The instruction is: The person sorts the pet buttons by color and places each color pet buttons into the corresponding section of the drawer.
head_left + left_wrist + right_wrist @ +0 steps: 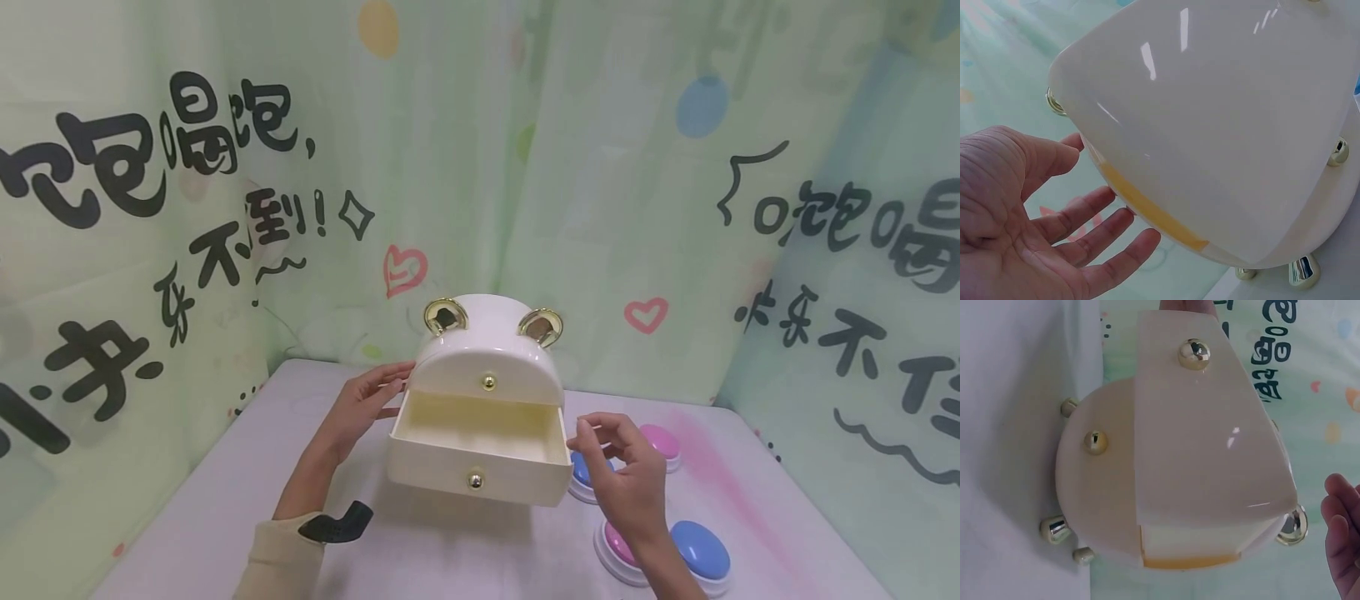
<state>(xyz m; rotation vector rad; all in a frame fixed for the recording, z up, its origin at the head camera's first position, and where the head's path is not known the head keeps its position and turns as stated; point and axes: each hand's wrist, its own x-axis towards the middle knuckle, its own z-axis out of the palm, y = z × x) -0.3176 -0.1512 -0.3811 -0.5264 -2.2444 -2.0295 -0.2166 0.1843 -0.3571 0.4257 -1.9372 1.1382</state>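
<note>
A cream-white box with two drawers [483,375] stands on the table, with gold ear-like rings on top and round gold knobs. Its lower drawer [480,467] is pulled out and looks empty; the upper one appears closed. Against the box's left side is my left hand [367,404], fingers spread and fingertips at its rim in the left wrist view. My right hand [626,471] is beside the drawer's right corner, fingers bent. In the right wrist view, fingers [1188,305] show at the drawer's edge; whether they press it I cannot tell.
Right of the box lie round push buttons on white bases: a blue button [701,550], a pink button [660,440], and others partly hidden by my right hand. A printed curtain [465,167] hangs behind and around the white table [420,550].
</note>
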